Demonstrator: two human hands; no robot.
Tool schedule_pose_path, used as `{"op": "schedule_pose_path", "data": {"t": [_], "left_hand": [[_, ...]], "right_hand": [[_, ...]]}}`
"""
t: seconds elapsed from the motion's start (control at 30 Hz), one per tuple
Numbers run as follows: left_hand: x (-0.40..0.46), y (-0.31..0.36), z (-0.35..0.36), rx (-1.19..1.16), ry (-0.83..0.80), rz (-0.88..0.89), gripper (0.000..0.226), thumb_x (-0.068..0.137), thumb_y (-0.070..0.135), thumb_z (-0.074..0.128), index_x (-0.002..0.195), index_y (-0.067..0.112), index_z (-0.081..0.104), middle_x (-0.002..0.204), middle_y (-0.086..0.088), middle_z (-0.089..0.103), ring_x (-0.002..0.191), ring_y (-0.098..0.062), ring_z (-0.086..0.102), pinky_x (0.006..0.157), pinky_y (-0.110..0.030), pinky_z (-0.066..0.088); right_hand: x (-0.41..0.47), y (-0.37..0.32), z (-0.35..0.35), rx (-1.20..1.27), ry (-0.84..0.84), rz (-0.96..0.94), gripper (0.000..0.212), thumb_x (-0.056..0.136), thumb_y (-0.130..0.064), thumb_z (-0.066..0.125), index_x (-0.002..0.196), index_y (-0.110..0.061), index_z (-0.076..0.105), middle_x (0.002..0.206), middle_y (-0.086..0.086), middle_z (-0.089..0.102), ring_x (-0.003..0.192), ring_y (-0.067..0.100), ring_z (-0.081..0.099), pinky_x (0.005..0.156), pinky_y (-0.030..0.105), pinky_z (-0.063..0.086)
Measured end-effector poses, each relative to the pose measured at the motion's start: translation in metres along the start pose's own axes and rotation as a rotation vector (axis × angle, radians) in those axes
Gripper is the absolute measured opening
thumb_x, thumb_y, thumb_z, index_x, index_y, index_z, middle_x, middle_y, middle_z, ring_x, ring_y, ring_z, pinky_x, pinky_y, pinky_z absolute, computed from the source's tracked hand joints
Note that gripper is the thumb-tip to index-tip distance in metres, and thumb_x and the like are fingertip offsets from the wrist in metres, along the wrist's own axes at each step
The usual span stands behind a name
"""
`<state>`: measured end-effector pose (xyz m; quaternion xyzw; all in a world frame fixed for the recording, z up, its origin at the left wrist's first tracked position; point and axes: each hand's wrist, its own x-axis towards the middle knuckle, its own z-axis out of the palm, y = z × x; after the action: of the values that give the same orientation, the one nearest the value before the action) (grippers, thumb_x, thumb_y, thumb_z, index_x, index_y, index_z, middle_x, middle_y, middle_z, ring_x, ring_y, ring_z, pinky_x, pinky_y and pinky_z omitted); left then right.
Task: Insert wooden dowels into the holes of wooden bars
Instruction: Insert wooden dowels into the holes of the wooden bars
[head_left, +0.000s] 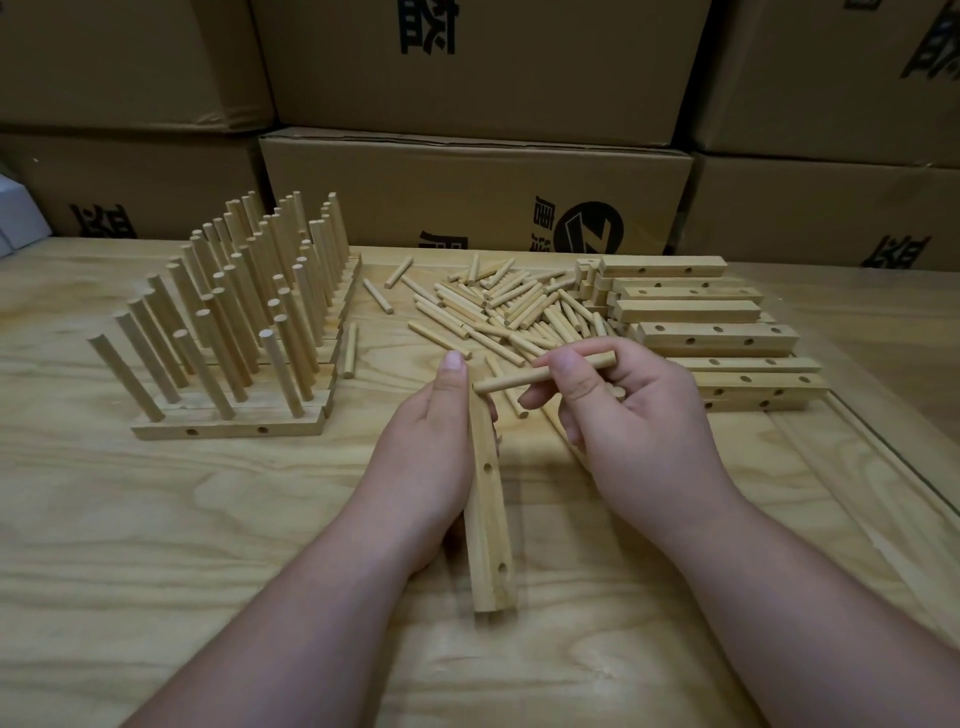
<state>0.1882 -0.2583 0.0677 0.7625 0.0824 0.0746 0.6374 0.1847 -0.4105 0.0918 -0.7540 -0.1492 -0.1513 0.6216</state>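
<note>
Right grip around dowel, just above left-held bar.

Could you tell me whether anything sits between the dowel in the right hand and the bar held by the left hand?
Nothing visible does. The dowel in the right hand hovers just above the far end of the bar that the left hand holds.

You are sitting at a pale plywood table, facing stacked brown cardboard boxes that are filling the dim background.
</note>
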Motion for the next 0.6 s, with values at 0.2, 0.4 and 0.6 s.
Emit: {"op": "schedule_pose_path", "data": {"t": [0.2, 0.4, 0.6], "left_hand": [[-0.003, 0.001, -0.001, 0.124, 0.004, 0.057, 0.064, 0.101, 0.065, 0.022, 0.080, 0.025, 0.068, 0.074, 0.020, 0.069, 0.065, 0.005, 0.060, 0.064, -0.029, 0.039], [-0.004, 0.000, 0.001, 0.150, 0.003, 0.089, 0.065, 0.102, 0.063, 0.022, 0.083, 0.021, 0.068, 0.076, 0.008, 0.070, 0.070, 0.001, 0.060, 0.065, -0.028, 0.043], [-0.004, 0.000, -0.001, 0.168, 0.005, 0.083, 0.062, 0.102, 0.061, 0.023, 0.085, 0.022, 0.068, 0.079, 0.005, 0.069, 0.074, 0.009, 0.058, 0.054, -0.005, 0.036]], "right_hand": [[0.002, -0.009, 0.000, -0.065, 0.002, 0.029, 0.014, 0.100, -0.030, 0.058, 0.089, -0.028, 0.067, 0.076, -0.005, 0.075, 0.055, 0.003, 0.055, 0.054, 0.024, 0.039], [0.002, -0.019, 0.002, -0.242, 0.004, -0.062, 0.013, 0.098, -0.031, 0.059, 0.088, -0.030, 0.065, 0.073, -0.018, 0.072, 0.063, 0.002, 0.062, 0.052, 0.009, 0.044], [0.001, -0.021, 0.004, -0.222, -0.013, -0.036, 0.012, 0.099, -0.030, 0.058, 0.089, -0.030, 0.065, 0.074, -0.014, 0.073, 0.059, -0.001, 0.060, 0.053, 0.013, 0.042]]}}
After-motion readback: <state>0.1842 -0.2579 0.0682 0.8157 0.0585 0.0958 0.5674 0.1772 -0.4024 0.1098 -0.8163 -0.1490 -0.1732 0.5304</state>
